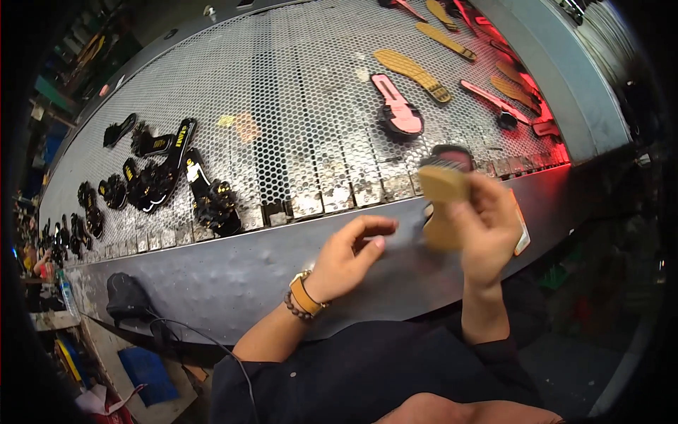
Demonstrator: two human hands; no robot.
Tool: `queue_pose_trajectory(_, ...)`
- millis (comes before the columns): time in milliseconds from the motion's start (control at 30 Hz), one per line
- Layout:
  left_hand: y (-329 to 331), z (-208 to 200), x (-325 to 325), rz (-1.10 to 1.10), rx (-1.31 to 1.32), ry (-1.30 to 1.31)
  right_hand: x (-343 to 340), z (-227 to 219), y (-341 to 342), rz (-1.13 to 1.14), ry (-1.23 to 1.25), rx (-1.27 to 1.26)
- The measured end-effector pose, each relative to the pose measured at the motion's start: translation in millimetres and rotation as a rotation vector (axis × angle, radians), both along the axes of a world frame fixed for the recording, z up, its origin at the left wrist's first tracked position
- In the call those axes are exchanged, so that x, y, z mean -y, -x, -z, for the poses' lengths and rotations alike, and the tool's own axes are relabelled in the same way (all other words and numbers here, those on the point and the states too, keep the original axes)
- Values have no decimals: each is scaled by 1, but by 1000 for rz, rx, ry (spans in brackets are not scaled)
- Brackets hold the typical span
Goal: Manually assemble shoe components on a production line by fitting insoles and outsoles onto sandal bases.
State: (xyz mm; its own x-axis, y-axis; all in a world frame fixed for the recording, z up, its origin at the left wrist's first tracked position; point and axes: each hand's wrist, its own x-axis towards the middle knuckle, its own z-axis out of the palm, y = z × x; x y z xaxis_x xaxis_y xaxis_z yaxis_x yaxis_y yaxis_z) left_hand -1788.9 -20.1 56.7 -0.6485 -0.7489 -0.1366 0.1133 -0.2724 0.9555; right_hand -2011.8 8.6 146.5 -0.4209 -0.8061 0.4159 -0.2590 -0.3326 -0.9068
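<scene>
My right hand (491,233) is closed round a tan shoe sole (443,185), lifted over the metal front edge of the conveyor. Motion blurs the sole, and a dark rounded part shows behind its upper end. To the left, my left hand (349,258) hovers over the same edge with thumb and fingers apart and nothing between them. Beyond the hands, a slipper part with a pink underside and black upper (402,116) lies on the mesh belt. A tan sole (413,71) rests just past it.
Black slippers with fluffy uppers (215,205) stand along the left of the mesh conveyor (304,106). More soles and pink parts lie by the red-lit grey housing (565,78) at right. An orange-edged flat object (521,225) sits beside my right hand; a black device (127,295) is at left.
</scene>
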Motion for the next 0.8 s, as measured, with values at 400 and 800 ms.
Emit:
queue_pose_trajectory(400,13,-12,-1,-519,-366,-374,-62,33,-95,-551,-286,-851)
queue_pose_trajectory(800,31,-12,11,-541,-348,-374,194,6,163,-355,68,395)
